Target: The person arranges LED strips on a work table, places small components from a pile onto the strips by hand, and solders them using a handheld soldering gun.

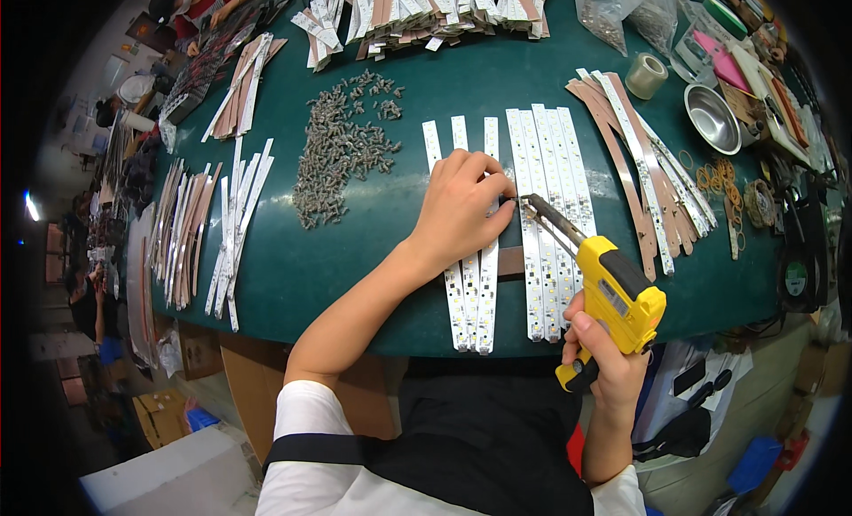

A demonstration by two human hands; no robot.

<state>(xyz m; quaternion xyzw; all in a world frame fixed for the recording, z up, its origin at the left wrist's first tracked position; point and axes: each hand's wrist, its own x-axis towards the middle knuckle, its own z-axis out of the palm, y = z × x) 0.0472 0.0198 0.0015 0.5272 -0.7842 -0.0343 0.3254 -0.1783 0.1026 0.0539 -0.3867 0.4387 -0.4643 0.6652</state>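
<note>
Tabletop, green, carrying the following.

Left hand: over the left group of white circuit strips, fingers curled, thumb and fingertips nearly together; whatever lies between them is too small to tell.

Right hand: at the near edge, fingers closed round the handle of a yellow soldering gun; its tip points left, just beside the left fingertips.

Right group of white circuit strips: side by side, lower ends toward the near edge, partly beneath the gun's barrel.

Small grey parts: one loose pile, left of the left hand.

Fanned white and brown strips: toward the right edge.

Metal bowl: by the right edge; clear tape roll near it, rubber bands toward the near edge from it.

Strip bundle: along the left edge.

Large strip heap: at the far edge.

Plastic bag: near the far right corner.
</note>
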